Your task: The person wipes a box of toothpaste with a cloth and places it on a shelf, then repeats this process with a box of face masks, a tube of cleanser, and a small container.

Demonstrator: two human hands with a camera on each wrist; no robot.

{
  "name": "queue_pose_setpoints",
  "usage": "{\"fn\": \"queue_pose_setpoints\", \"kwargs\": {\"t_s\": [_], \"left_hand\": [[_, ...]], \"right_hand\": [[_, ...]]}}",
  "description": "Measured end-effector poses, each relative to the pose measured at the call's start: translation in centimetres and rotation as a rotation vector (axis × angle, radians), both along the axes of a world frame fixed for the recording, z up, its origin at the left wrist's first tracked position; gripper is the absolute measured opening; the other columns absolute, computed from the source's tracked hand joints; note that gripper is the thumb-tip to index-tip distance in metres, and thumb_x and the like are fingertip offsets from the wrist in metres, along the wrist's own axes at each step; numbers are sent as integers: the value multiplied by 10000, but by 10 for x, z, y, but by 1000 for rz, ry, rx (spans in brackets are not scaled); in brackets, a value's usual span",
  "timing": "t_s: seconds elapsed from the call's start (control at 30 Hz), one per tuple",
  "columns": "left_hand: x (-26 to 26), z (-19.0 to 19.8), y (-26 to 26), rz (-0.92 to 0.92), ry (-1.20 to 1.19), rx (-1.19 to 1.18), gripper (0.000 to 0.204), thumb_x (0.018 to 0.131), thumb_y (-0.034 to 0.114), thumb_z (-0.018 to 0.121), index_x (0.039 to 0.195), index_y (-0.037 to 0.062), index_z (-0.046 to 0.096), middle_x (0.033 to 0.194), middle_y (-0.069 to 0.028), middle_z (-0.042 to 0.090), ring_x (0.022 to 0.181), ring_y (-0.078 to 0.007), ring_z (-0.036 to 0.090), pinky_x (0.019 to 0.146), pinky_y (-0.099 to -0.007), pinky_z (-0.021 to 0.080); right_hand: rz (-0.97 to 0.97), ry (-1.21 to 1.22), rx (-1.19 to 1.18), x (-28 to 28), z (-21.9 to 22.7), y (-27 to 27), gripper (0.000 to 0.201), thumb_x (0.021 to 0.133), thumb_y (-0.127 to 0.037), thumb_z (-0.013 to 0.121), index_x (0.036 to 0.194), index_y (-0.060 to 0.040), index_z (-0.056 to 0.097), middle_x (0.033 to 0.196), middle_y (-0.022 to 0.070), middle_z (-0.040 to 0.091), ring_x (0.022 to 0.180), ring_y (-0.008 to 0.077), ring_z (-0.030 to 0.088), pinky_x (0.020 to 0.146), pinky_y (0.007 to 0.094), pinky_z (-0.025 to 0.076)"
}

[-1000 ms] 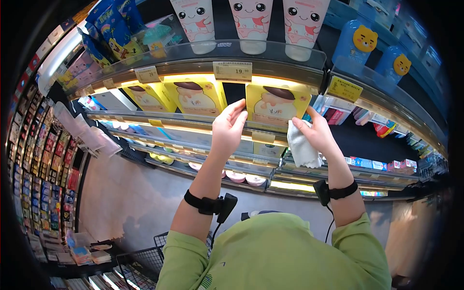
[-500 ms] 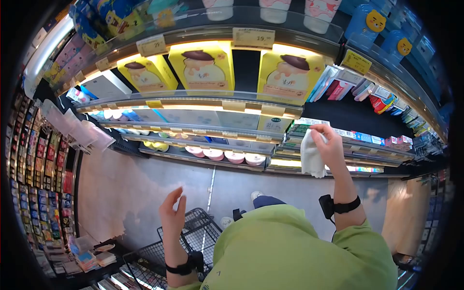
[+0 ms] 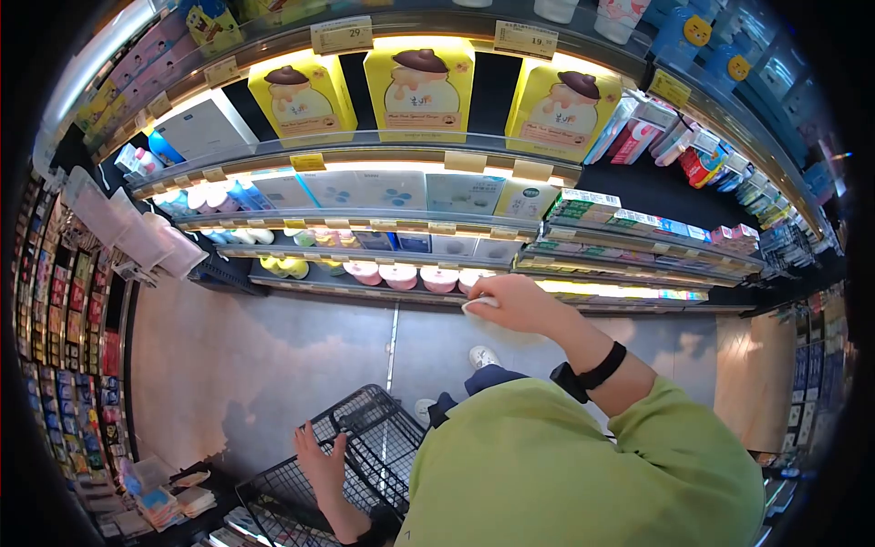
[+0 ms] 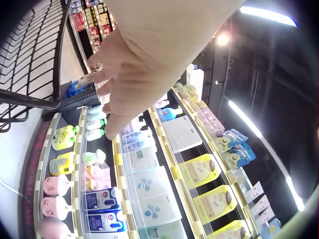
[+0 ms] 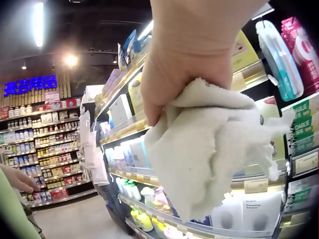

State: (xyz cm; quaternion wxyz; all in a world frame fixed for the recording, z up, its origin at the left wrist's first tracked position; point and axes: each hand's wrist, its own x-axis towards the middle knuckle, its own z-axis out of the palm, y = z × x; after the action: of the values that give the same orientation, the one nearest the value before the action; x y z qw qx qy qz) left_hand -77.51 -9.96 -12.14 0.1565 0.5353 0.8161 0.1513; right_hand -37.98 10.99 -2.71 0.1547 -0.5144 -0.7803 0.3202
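Observation:
My right hand (image 3: 512,306) grips a white cloth (image 5: 207,144), its fingers folded over one edge while the rest hangs down in loose folds. In the head view this hand is in front of the lowest shelf, and only a small piece of the cloth shows. My left hand (image 3: 321,465) holds nothing; its fingers are spread and extended beside a black wire cart (image 3: 350,407). Three yellow boxes with a brown-lidded honey pot picture, a left one (image 3: 299,108), a middle one (image 3: 419,96) and a right one (image 3: 562,111), stand on the upper shelf, away from both hands.
Lower shelves hold flat white-blue boxes (image 3: 392,190) and pink round containers (image 3: 398,275). Toothpaste-like cartons (image 3: 588,205) line the right bay. Clear plastic sheets (image 3: 137,232) stick out at the shelf's left end. Another stocked rack (image 3: 68,365) stands far left.
Both hands have left the right yellow box. My left hand went down and left to the cart; my right hand, still holding the cloth, moved down and then left. The head view has tilted lower.

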Motion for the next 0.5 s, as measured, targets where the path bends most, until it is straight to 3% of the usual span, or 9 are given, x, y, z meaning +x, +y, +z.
{"fn": "queue_pose_setpoints", "kwargs": {"t_s": [0.1, 0.2, 0.33, 0.47, 0.5], "left_hand": [[-6, -8, -3, 8, -34, -174, 816, 783, 436, 714, 1397, 20, 375, 1420, -296, 354, 1343, -442, 303, 1070, -560, 252], [-9, -8, -3, -27, -47, -257, 813, 786, 449, 705, 1398, 24, 378, 1418, -297, 355, 1345, -436, 301, 1075, -557, 242], [-18, -13, -4, -91, -56, -322, 802, 774, 459, 708, 1390, 45, 405, 1416, -255, 386, 1347, -412, 306, 1088, -544, 228], [-20, -10, -4, -92, -5, -383, 791, 759, 455, 721, 1380, 63, 427, 1422, -202, 406, 1340, -386, 326, 1064, -633, 192], [-26, -25, -7, -70, 1, -355, 769, 757, 459, 722, 1372, 91, 445, 1411, -170, 438, 1332, -356, 358, 1041, -680, 177]], "right_hand": [[3, -38, -59, -16, -4, -7, 311, 863, -370, 593, 945, -74, 650, 902, 142, 672, 859, 335, 631, 746, 420, 483], [30, -67, -37, -26, -8, -12, 301, 881, -340, 600, 991, -62, 639, 904, 134, 668, 857, 325, 634, 742, 393, 488], [-13, -62, -57, -38, -13, -21, 326, 866, -388, 592, 986, -89, 638, 913, 143, 669, 877, 333, 631, 761, 428, 479], [-55, -28, -73, -46, -19, -32, 326, 867, -369, 601, 992, -70, 638, 932, 161, 657, 885, 338, 626, 762, 421, 483], [-46, -26, -60, -48, -19, -34, 326, 867, -369, 601, 992, -70, 638, 932, 161, 657, 885, 338, 626, 762, 421, 483]]}}
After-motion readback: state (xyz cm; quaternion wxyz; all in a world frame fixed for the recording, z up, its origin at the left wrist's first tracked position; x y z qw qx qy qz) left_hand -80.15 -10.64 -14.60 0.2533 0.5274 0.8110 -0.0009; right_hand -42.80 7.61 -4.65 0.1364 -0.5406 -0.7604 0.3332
